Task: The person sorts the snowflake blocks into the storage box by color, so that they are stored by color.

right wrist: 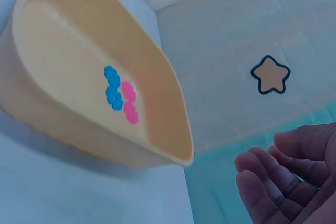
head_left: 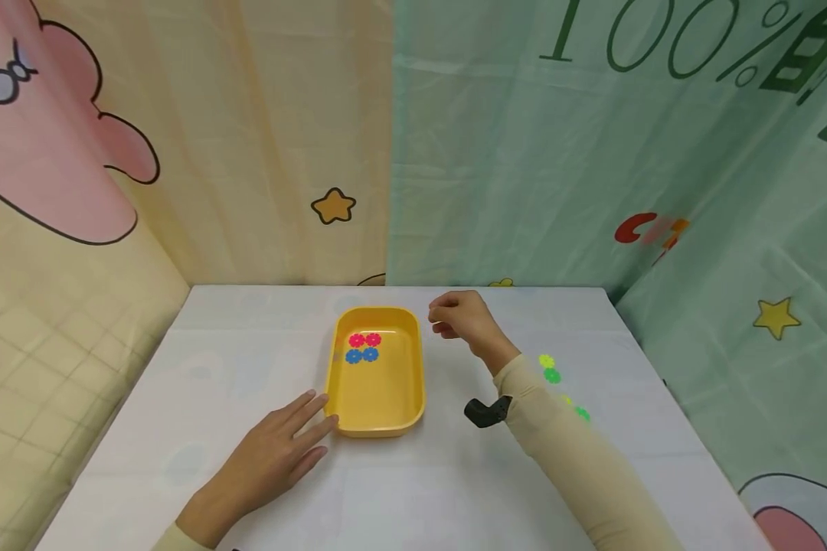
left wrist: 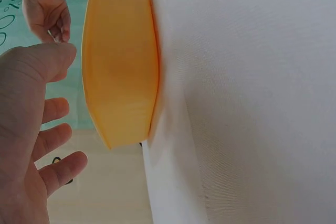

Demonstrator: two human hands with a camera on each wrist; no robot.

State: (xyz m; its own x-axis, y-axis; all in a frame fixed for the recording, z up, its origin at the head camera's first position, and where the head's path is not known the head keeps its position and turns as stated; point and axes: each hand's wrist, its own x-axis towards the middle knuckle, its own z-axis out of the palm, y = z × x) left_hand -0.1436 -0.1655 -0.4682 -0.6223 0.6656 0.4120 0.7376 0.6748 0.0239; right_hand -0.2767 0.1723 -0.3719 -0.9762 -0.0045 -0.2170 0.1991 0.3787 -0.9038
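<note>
A yellow tray (head_left: 375, 425) stands on the table, its inside seen in the head and right wrist views. On its floor lie two pink flower-shaped pieces (head_left: 365, 340) above two blue flower-shaped pieces (head_left: 361, 355). My left hand (head_left: 276, 451) has its fingers spread, with fingertips right at the tray's near left rim. Beyond the tray's far right side, my right hand (head_left: 465, 320) is raised with loosely curled fingers. Nothing shows between its thumb and fingers (right wrist: 252, 163) in the right wrist view.
To the right, partly beside my sleeve, lie yellow flower-shaped pieces (head_left: 547, 360) and green flower-shaped pieces (head_left: 552, 376) on the white table (head_left: 248, 337). A black wrist device (head_left: 488, 412) sticks out from the right sleeve. Printed curtains (head_left: 282, 138) hang behind the table.
</note>
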